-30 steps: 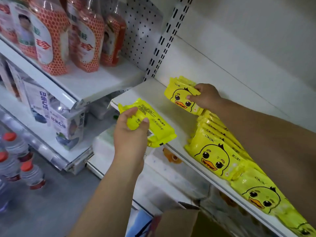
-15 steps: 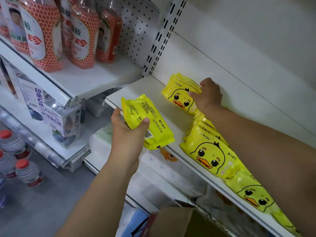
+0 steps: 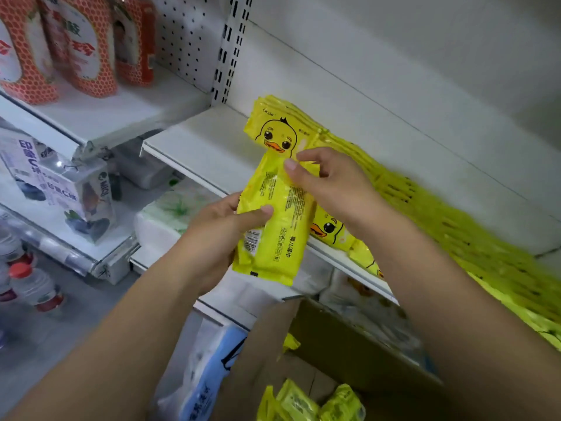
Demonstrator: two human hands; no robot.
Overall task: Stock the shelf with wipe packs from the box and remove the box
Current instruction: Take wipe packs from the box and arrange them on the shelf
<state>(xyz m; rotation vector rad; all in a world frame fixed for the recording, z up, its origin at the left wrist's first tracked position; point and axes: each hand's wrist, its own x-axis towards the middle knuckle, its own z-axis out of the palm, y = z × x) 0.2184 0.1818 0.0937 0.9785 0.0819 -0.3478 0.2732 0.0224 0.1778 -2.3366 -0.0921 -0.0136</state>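
Through the head camera, my left hand (image 3: 218, 235) grips the wipe pack (image 3: 279, 226) by its lower left edge, thumb laid across the printed back. My right hand (image 3: 331, 183) pinches the pack's upper end between thumb and fingertips, so both hands are clamped on the one pack. It hangs in front of the shelf (image 3: 194, 147) edge, not yet on it. Its long axis runs from my wrists up and away toward the duck-faced pack (image 3: 277, 135) standing at the left end of the row. My right hand is nearer the shelf, so I judge it should guide the pack in. The box (image 3: 349, 344) lies below with loose packs (image 3: 303, 402) inside.
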